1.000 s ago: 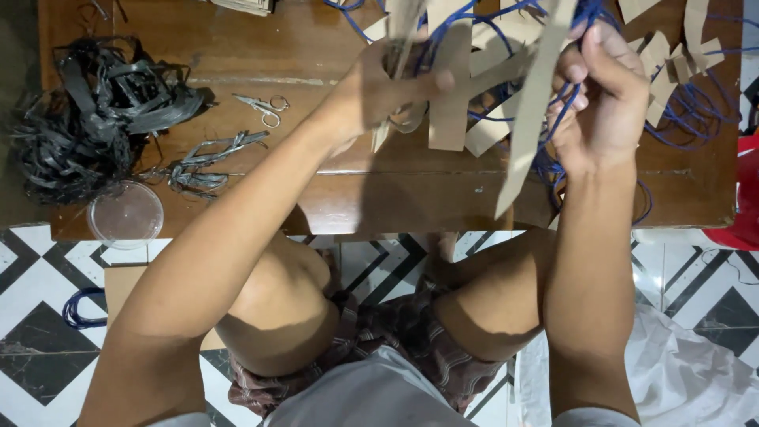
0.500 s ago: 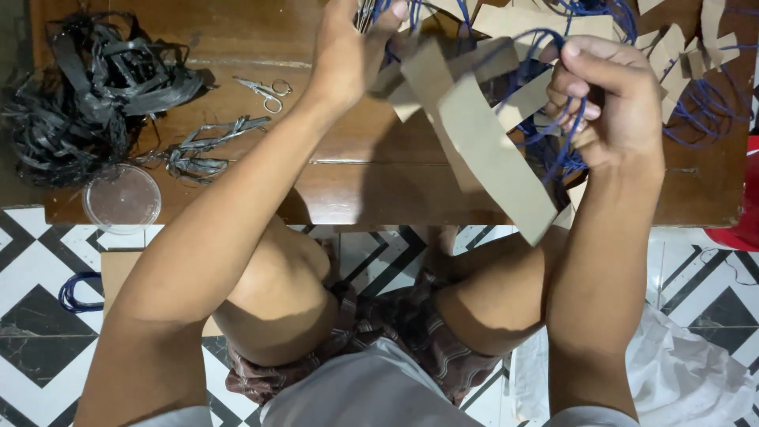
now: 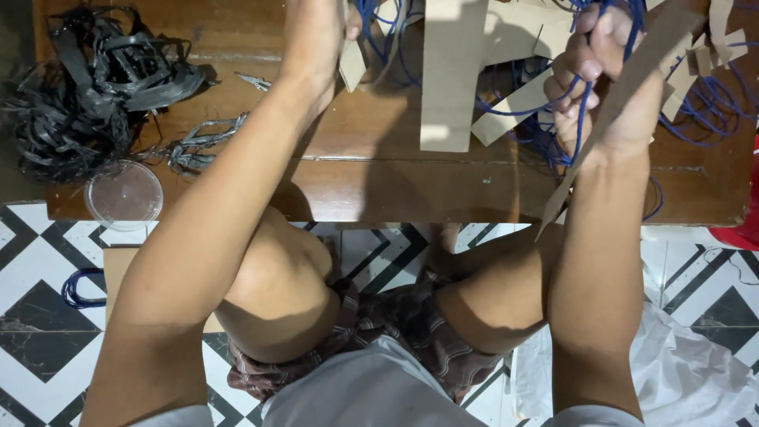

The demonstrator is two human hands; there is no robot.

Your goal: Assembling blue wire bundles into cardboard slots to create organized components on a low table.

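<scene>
My left hand (image 3: 316, 35) is raised over the wooden table (image 3: 379, 190) at the top of the view, its fingers closed on a small brown cardboard tag (image 3: 353, 63) tied to blue cords. My right hand (image 3: 605, 79) grips a bundle of blue cords (image 3: 581, 119) with long brown cardboard strips hanging from it. One wide cardboard strip (image 3: 451, 79) hangs between my hands. A narrow strip (image 3: 609, 119) slants down past my right wrist over the table edge.
A tangle of black plastic strips (image 3: 87, 87) fills the table's left end. A clear round lid (image 3: 124, 194) lies at the front left corner, with scissors (image 3: 254, 81) and a silvery scrap pile (image 3: 202, 142) nearby. More tags and blue cords (image 3: 704, 87) lie at right. Below: tiled floor, white bag (image 3: 696, 379).
Both hands have lifted further up and away from me with the cords. The wide cardboard strip swung from a slant to hanging straight down between my hands.
</scene>
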